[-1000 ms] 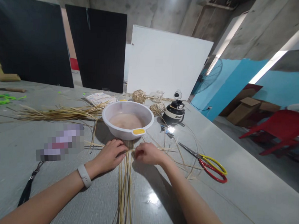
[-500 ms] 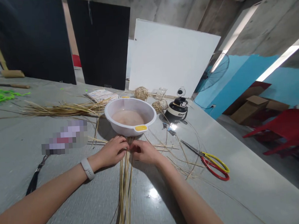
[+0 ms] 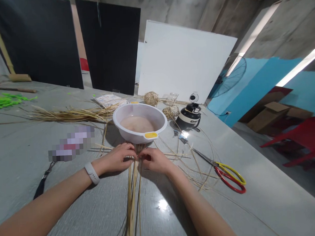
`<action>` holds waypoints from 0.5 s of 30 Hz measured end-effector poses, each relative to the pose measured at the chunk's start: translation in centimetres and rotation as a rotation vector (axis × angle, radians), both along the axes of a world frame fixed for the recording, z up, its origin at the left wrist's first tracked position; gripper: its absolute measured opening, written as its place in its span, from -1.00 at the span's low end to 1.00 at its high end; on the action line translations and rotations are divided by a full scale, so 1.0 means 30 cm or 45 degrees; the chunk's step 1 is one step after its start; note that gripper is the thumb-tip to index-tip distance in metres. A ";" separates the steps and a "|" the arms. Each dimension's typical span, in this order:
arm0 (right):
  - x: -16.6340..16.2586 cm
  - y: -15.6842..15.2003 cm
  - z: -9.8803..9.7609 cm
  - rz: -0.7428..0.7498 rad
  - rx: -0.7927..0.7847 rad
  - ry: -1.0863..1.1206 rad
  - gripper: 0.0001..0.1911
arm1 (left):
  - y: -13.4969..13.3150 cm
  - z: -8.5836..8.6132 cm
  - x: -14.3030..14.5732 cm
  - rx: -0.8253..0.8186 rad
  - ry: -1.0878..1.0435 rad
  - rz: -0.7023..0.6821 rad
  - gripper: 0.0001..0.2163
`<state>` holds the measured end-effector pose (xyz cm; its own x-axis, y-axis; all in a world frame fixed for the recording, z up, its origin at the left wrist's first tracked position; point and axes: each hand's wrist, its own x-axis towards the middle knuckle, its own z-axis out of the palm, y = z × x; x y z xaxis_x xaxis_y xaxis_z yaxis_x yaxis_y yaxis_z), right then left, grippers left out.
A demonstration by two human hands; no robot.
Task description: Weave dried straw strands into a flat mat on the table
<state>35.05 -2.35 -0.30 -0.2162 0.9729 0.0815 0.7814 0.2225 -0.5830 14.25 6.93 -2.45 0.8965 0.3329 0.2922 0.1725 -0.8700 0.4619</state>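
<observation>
Long tan plant strips (image 3: pixel 132 199) run from the near table edge up to the front of a white basin (image 3: pixel 123 132). My left hand (image 3: pixel 121 157), with a pale band on its wrist, has its fingers curled and pinching at the strips from the left. From the other side my right hand (image 3: pixel 154 160) pinches at the same strips, thumb and fingertips close together. The fingertips of both hands almost meet just in front of the basin. Which strips lie between the fingers is partly hidden. Cloudy liquid (image 3: pixel 137 124) lies in the basin, which has yellow handle tabs.
Scissors (image 3: pixel 226 174) with red and yellow handles lie to the right, near loose strips (image 3: pixel 199 175). Beyond the basin are woven balls (image 3: pixel 151 98) and a black flask (image 3: pixel 188 116). A strip bundle (image 3: pixel 68 115) and a blurred-out item (image 3: pixel 71 144) are at left.
The whole view has shifted slightly, so things sit a little further right. Both hands stay at the same place on the strips, with only small finger movement.
</observation>
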 end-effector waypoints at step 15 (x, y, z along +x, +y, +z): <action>-0.022 -0.005 -0.005 0.005 0.020 0.014 -0.72 | 0.005 0.010 -0.001 -0.041 0.052 0.106 -0.81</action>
